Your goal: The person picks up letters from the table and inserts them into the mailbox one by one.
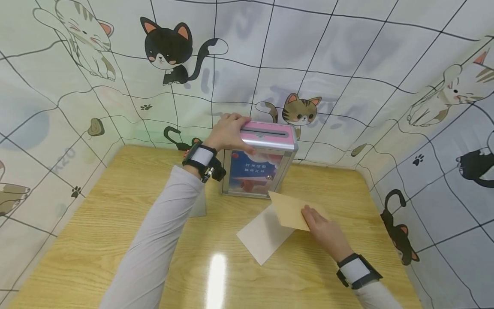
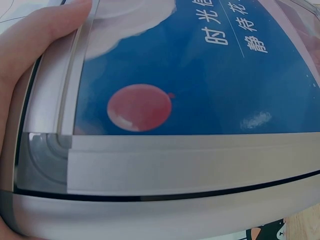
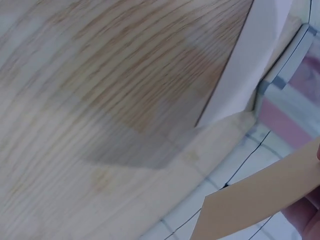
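Observation:
A silver-framed letter box point(image 1: 259, 156) with a pink slotted top and a blue printed front stands upright at the back of the table. My left hand point(image 1: 228, 134) grips its top left corner, the thumb on the front and the fingers over the top; the box front point(image 2: 200, 90) fills most of the left wrist view. In my right hand point(image 1: 326, 231) I pinch a tan envelope point(image 1: 291, 210), held in front of the box, low and to its right. The right wrist view shows the envelope point(image 3: 260, 197) with fingertips at its edge. Partly beneath it lies a white envelope point(image 1: 262, 238).
Another pale sheet or envelope point(image 1: 199, 206) is on the table left of the box, partly hidden by my left forearm. The wooden table point(image 1: 135, 180) meets a cat-printed cloth point(image 1: 239, 51) at the back and sides. A small lock point(image 1: 269, 177) sits on the box front.

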A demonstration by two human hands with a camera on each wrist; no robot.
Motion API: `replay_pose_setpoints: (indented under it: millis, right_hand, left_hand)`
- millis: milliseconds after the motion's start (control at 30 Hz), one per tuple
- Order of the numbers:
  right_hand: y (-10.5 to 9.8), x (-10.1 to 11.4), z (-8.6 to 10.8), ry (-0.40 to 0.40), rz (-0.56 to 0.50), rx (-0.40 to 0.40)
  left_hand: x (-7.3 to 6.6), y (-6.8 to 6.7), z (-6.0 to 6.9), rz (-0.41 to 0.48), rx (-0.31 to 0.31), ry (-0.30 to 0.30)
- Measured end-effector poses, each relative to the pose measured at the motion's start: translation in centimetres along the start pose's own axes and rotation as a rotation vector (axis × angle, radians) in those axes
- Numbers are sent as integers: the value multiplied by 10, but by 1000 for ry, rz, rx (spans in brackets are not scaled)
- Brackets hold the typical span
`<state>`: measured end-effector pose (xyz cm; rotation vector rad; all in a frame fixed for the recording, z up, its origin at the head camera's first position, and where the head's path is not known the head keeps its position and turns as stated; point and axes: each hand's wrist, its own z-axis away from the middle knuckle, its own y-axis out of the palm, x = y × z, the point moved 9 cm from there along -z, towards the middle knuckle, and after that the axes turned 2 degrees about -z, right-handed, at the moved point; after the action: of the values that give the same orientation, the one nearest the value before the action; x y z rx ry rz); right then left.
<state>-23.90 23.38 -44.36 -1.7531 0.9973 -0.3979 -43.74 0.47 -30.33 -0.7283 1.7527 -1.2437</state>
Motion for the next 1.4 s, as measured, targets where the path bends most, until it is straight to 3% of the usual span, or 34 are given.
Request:
replay_pose_setpoints:
  millis: [433, 633, 767, 867, 1167, 1400]
  right_hand:
    - [-14, 36, -29, -107, 20, -11]
    - [-18, 49, -41, -147, -16, -29]
    - [-17, 49, -46, -125, -79, -17]
    - [-17, 42, -51, -61, -199, 4]
    - [-12, 20, -65, 143, -737, -22]
    - [9, 4, -62, 420, -1057, 37]
  left_hand:
    - [2, 1, 0, -2, 1, -3]
    - [1, 0, 0, -12, -3, 0]
    - [0, -2, 1, -7, -5, 1]
    - [0, -2, 1, -8, -4, 2]
    - [1, 0, 0, -10, -8, 5]
    - [0, -1, 0, -11, -3, 9]
